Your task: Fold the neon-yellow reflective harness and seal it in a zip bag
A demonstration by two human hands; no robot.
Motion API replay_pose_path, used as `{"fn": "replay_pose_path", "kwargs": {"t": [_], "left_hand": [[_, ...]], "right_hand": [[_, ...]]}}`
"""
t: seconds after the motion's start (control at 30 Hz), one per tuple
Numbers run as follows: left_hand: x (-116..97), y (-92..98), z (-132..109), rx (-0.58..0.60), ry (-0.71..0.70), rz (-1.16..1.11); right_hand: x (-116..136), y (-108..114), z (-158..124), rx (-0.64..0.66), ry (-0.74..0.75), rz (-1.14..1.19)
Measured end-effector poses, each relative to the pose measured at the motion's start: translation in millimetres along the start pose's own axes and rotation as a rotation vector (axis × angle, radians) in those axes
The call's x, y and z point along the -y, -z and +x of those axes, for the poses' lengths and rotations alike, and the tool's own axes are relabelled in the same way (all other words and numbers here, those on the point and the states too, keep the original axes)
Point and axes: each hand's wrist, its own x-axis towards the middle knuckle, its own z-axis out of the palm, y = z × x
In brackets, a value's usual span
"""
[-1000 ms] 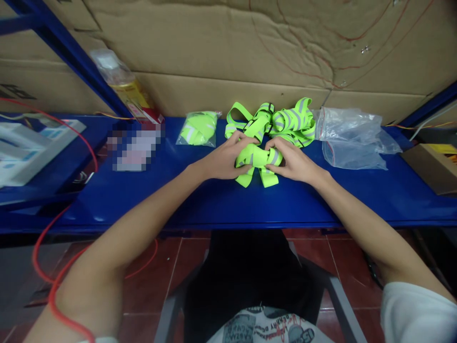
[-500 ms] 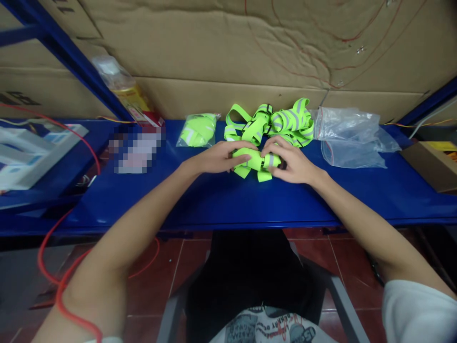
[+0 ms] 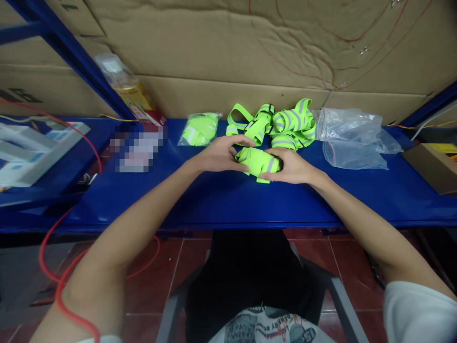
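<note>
Both hands press in from either side, the left hand (image 3: 221, 155) and right hand (image 3: 291, 166) closed around a folded neon reflective strap (image 3: 259, 162) on the blue shelf (image 3: 214, 200), keeping its folds from springing open

The folded reflective strap (image 3: 259, 162) is showing as woven cloth, matt fluorescent yellow-green with smooth silver-grey reflective bands, and the loose pile of straps (image 3: 276, 123) behind it is looking like the same webbing. The tabletop (image 3: 228, 200) is appearing as painted blue metal, smooth and glossy, catching soft glare. The empty bags (image 3: 352, 138) are reading as thin clear plastic, crinkled and shiny, as is the bagged strap (image 3: 199, 129). The back wall (image 3: 228, 57) is showing as brown corrugated cardboard, matt, creased and rough. The floor tiles (image 3: 171, 281) are gleaming as glazed red ceramic. The cable (image 3: 53, 267) is looking like smooth red plastic
</note>
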Motion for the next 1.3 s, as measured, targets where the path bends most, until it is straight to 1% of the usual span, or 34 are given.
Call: {"fn": "replay_pose_path", "kwargs": {"t": [0.07, 0.17, 0.3, 0.37, 0.43, 0.57, 0.7, 0.8, 0.87, 0.93, 1.07, 1.13, 1.23, 1.3], "left_hand": [[8.0, -2.4, 1.8, -0.029, 0.044, -0.089], [16.4, -4.6, 3.1, 0.019, 0.11, -0.218], [14.1, -8.0, 2.2, 0.078, 0.14, -0.288], [9.7, -11.1, 2.1, 0.069, 0.137, -0.313], [5.6, -15.2, 2.9, 0.024, 0.134, -0.357], [-0.8, -26.5, 5.9, -0.123, 0.104, -0.505], [-4.8, -42.1, 8.5, -0.208, 0.071, -0.673], [-2.0, -53.4, 10.7, -0.255, 0.059, -0.717], [0.2, -59.2, 11.6, -0.316, 0.062, -0.719], [-1.5, -63.7, 11.0, -0.335, 0.1, -0.751], [-17.8, -72.5, 6.2, -0.236, 0.178, -0.907], [-25.6, -77.2, 4.6, -0.253, 0.189, -0.945], [-26.5, -81.7, 5.2, -0.331, 0.208, -0.96], [-19.5, -81.3, 7.2, -0.402, 0.237, -0.961]], "right_hand": [[0.4, -0.9, -0.3, -0.038, 0.027, -0.017], [1.2, -1.6, -1.5, -0.072, 0.081, -0.016], [2.9, -1.8, -3.8, -0.051, 0.063, -0.002], [2.3, -3.4, -3.8, -0.089, 0.046, 0.016], [0.6, -6.3, -2.3, -0.159, 0.034, 0.072], [-2.4, -12.5, 3.1, -0.31, 0.027, 0.187], [-2.4, -19.2, 8.1, -0.454, 0.014, 0.18], [-2.0, -26.5, 10.1, -0.521, -0.031, 0.169], [-2.2, -31.4, 10.5, -0.539, -0.058, 0.141], [-3.4, -35.0, 10.7, -0.56, -0.065, 0.119], [-9.1, -37.6, 11.4, -0.614, -0.017, 0.075], [-10.6, -37.4, 11.6, -0.619, 0.016, 0.003], [-5.6, -36.7, 10.2, -0.565, 0.026, -0.134], [2.5, -36.5, 8.4, -0.477, 0.035, -0.218]]}}
